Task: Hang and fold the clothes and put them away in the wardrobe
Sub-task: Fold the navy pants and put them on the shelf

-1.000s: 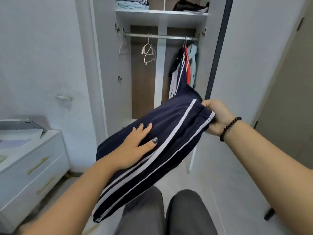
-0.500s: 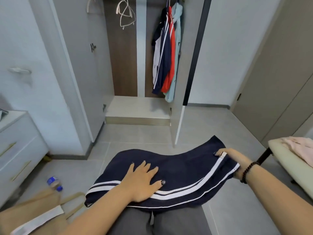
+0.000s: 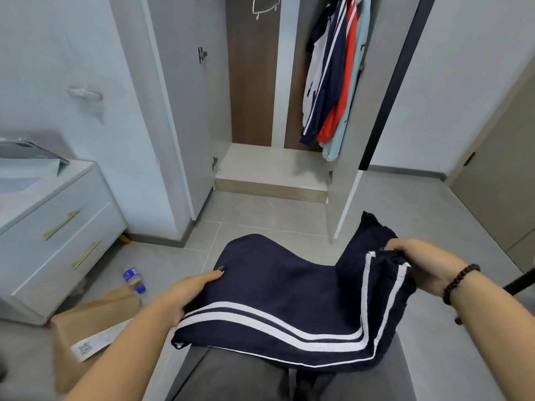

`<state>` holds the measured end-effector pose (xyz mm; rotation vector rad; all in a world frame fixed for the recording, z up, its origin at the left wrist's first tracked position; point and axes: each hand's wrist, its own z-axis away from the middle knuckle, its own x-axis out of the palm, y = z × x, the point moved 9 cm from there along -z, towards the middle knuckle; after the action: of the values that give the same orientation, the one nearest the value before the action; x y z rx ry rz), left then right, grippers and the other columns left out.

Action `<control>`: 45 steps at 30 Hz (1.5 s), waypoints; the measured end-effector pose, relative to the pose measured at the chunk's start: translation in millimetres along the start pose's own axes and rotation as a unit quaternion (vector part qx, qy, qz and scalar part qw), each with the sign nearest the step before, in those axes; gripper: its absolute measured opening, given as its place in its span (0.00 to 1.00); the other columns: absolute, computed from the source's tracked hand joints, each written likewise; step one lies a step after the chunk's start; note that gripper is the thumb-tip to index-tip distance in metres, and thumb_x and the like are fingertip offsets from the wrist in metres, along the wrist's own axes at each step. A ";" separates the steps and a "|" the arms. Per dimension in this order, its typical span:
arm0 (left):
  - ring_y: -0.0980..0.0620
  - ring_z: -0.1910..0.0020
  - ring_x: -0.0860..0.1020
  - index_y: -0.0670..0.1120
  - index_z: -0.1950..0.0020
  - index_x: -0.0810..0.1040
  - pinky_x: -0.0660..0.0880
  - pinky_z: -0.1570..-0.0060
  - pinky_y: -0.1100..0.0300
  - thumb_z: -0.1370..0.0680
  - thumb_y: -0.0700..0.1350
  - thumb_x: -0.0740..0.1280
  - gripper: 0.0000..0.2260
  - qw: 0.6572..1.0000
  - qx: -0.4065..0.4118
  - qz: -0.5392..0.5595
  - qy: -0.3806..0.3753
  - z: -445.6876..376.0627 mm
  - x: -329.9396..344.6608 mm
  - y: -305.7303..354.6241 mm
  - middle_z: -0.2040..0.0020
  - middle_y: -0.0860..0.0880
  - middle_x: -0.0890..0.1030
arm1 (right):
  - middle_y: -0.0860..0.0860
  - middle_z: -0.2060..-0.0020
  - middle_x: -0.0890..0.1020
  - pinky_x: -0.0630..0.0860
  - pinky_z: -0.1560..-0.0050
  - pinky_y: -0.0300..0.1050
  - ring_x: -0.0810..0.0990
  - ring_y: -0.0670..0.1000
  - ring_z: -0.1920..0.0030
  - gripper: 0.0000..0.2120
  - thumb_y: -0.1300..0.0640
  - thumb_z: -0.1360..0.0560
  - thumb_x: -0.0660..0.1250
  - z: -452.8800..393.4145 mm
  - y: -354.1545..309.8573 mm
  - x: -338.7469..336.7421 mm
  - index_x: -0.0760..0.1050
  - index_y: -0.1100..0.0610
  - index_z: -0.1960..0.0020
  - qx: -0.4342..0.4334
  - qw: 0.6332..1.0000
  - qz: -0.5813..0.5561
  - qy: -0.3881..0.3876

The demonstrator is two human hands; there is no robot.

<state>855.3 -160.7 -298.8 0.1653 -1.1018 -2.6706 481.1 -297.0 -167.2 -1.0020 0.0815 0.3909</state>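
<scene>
With the navy striped trousers [image 3: 283,308] on the lap at the lower centre, the left hand [image 3: 185,296] gripping their left edge and the right hand [image 3: 419,267] pinching the raised end, fold that end leftward, stripes matched.

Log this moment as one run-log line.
stage: folding | item: navy white-striped trousers on lap | left hand: grips left edge | right hand: grips bunched right end | wardrobe: open

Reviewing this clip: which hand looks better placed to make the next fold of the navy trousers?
Probably the right hand: it grips the raised end of the navy trousers, while the left hand holds the other edge on the lap.
</scene>
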 end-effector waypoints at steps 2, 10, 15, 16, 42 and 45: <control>0.39 0.48 0.83 0.41 0.40 0.81 0.78 0.45 0.47 0.28 0.51 0.73 0.20 0.997 -0.004 0.080 -0.017 5.3 -4.8 -4.4 0.47 0.40 0.84 | 0.53 0.76 0.71 0.66 0.78 0.40 0.71 0.51 0.78 0.07 0.66 0.31 0.63 -2.5 -18.9 22.7 0.69 0.58 0.66 -0.037 0.999 0.035 0.005; 0.46 0.42 0.81 0.53 0.35 0.74 0.81 0.51 0.55 0.22 0.39 0.66 0.17 0.969 0.167 0.141 -0.115 55.6 19.3 24.5 0.41 0.48 0.83 | 0.50 0.69 0.81 0.75 0.66 0.43 0.79 0.51 0.68 0.13 0.55 0.34 0.70 24.7 -106.1 117.7 0.79 0.55 0.50 -0.200 0.958 0.202 0.023; 0.46 0.42 0.81 0.54 0.36 0.76 0.80 0.50 0.56 0.23 0.37 0.68 0.19 0.959 0.209 0.143 -0.128 74.2 38.6 23.7 0.41 0.47 0.83 | 0.48 0.60 0.81 0.76 0.65 0.44 0.79 0.50 0.62 0.20 0.44 0.35 0.67 43.8 -126.7 209.7 0.76 0.54 0.49 -0.277 0.899 0.338 -0.013; 0.47 0.42 0.81 0.55 0.36 0.76 0.80 0.51 0.57 0.24 0.40 0.70 0.18 0.959 0.217 0.138 -0.119 75.4 39.2 21.6 0.42 0.49 0.83 | 0.49 0.56 0.80 0.74 0.65 0.44 0.78 0.50 0.59 0.21 0.41 0.33 0.65 42.4 -115.6 230.3 0.73 0.54 0.46 -0.274 0.884 0.377 -0.026; 0.53 0.67 0.77 0.46 0.57 0.76 0.70 0.67 0.58 0.21 0.51 0.64 0.10 0.957 0.161 -0.177 0.165 93.6 -14.7 25.2 0.67 0.52 0.79 | 0.41 0.50 0.74 0.72 0.44 0.43 0.70 0.44 0.47 0.17 0.48 0.22 0.62 80.4 -2.8 198.1 0.75 0.49 0.34 -0.426 0.841 0.330 0.040; 0.57 0.58 0.77 0.50 0.49 0.76 0.70 0.62 0.61 0.21 0.52 0.63 0.07 0.890 0.182 -0.322 0.268 106.0 -34.8 67.1 0.57 0.56 0.80 | 0.43 0.47 0.77 0.72 0.42 0.44 0.73 0.46 0.45 0.20 0.50 0.22 0.58 89.9 -3.0 207.4 0.73 0.51 0.32 -0.462 0.818 0.343 -0.008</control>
<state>880.2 -125.4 -176.0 1.4702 -1.5094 -2.5782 664.6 -164.9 -166.7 -1.9360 0.2583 1.1751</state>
